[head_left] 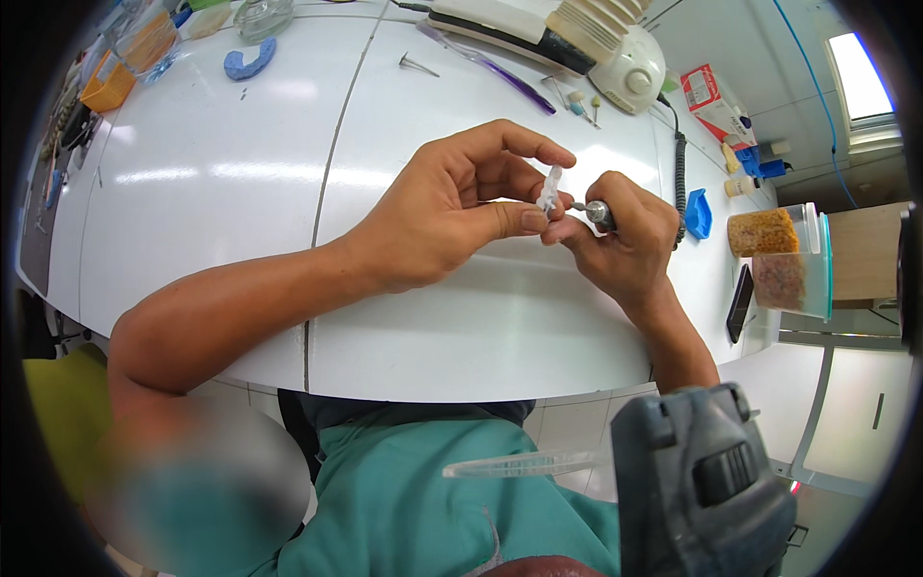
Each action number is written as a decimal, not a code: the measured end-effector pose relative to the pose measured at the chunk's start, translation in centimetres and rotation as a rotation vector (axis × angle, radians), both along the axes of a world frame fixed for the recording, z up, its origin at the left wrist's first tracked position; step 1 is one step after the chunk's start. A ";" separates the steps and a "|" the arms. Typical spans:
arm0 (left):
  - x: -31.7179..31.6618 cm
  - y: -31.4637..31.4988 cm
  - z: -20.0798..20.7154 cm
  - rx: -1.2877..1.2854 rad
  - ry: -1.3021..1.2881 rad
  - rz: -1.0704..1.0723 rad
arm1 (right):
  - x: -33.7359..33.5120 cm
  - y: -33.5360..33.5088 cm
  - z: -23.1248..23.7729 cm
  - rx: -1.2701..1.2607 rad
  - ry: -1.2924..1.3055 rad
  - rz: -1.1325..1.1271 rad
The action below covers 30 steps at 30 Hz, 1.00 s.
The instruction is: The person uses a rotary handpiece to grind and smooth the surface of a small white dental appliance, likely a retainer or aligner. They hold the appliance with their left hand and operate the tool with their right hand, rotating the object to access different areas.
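Note:
My left hand (423, 216) pinches a small, translucent dental piece (551, 188) between thumb and fingers, the piece standing upright over the white worktop. In my right hand (630, 231) is a silver rotary handpiece (601, 214), its thin tip pointing left at the lower part of the piece. Whether tip and piece touch is too small to tell. The thumb of my right hand rests close against my left fingertips. My fingers cover part of the dental piece and most of the handpiece's body.
Beyond my hands lie a purple-handled brush (490, 72), several small rotary bits (580, 106) and a cream control unit (630, 72) with a coiled cord (681, 178). A blue horseshoe-shaped mould (250, 62) sits far left. Rightward are a blue tray (699, 213), lidded tubs (781, 279) and a phone (740, 303).

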<state>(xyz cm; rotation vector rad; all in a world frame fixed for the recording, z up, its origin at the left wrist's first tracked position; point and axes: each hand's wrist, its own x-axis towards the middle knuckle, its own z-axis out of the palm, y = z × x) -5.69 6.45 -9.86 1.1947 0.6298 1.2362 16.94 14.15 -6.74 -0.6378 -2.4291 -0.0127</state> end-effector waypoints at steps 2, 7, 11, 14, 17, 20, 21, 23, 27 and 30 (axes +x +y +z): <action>0.1 0.0 0.1 -0.014 0.002 0.006 | 0.1 0.0 0.0 -0.007 -0.023 0.005; -0.2 0.0 0.0 0.069 0.116 0.141 | 0.2 0.0 0.5 -0.028 -0.023 0.013; 0.3 0.0 -0.4 0.040 -0.009 0.134 | 0.1 0.1 0.5 -0.047 -0.002 -0.005; 0.3 -0.1 0.0 -0.017 0.028 0.082 | 0.4 0.2 0.4 -0.046 -0.005 -0.024; 0.2 -0.1 0.3 -0.020 0.032 0.092 | 0.3 0.2 0.6 -0.045 -0.003 -0.023; 0.1 0.2 -0.1 0.010 -0.006 0.096 | 0.1 0.0 1.1 -0.041 -0.050 -0.075; 0.0 0.5 -0.5 0.047 -0.001 0.099 | 0.1 -0.2 1.3 -0.021 -0.064 -0.077; -0.1 0.9 -0.8 0.075 0.005 0.088 | 0.1 -0.4 1.9 0.019 -0.094 -0.081; 0.0 0.7 -0.6 0.029 0.032 0.066 | 0.2 -0.4 1.2 0.046 -0.074 -0.094; -0.1 0.6 -0.4 0.037 0.068 0.073 | 0.5 -1.1 1.8 0.029 -0.161 -0.143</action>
